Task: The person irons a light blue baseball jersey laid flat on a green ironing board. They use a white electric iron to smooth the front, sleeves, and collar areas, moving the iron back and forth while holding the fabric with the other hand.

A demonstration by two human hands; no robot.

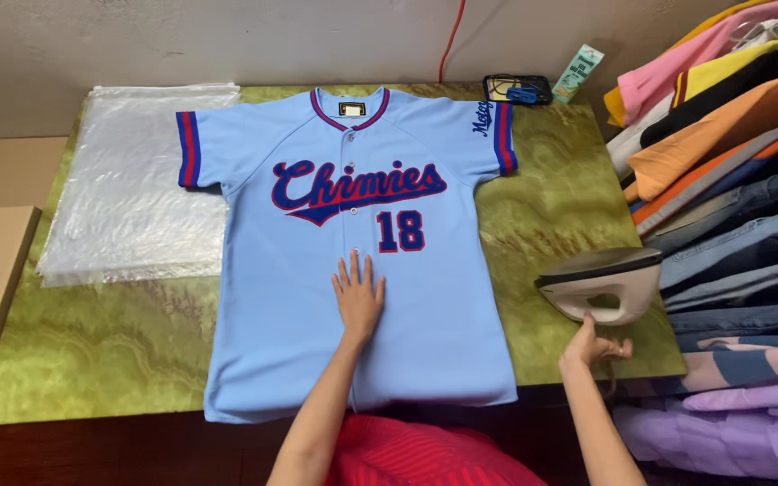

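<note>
A light-blue jersey lies face-up on the green table, the left hand pressed flat, fingers spread, holding the cloth taut while the right hand, fingers curled, grips the iron just beside it.

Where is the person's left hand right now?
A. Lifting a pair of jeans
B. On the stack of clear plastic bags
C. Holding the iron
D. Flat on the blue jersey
D: the left hand lies flat, fingers spread, on the middle of the jersey, while the right hand is at the iron standing on the table.
</note>
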